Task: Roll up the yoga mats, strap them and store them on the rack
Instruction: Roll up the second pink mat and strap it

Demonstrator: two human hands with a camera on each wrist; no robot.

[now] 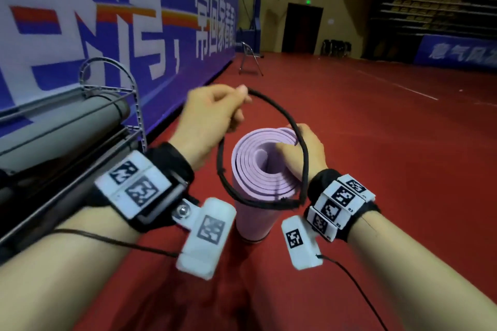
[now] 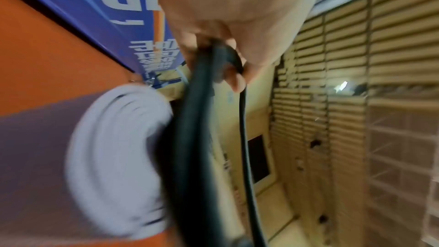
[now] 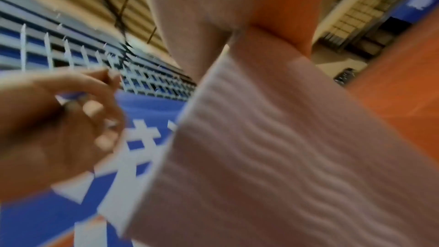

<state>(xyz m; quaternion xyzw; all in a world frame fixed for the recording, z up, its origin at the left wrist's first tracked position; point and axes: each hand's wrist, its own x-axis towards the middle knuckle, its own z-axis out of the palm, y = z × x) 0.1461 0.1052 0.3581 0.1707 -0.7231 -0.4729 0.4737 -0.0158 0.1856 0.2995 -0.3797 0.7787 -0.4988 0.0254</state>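
A rolled pink yoga mat point(image 1: 258, 169) stands upright on its end on the red floor, its spiral top facing me. My right hand point(image 1: 301, 150) grips the mat's top rim, thumb inside the roll. My left hand point(image 1: 215, 110) is raised just left of the mat's top and pinches a black strap loop point(image 1: 271, 105). The loop hangs open around the upper part of the mat. In the left wrist view the strap point(image 2: 209, 119) runs down from my fingers beside the blurred mat point(image 2: 114, 157). The right wrist view shows the mat's ribbed side point(image 3: 273, 157) close up.
A metal rack point(image 1: 113, 105) stands at the left against the blue banner wall and holds a rolled grey mat point(image 1: 67, 126). A folding chair point(image 1: 250, 59) stands farther along the wall. Red gym floor stretches to the right, with bleachers at the back.
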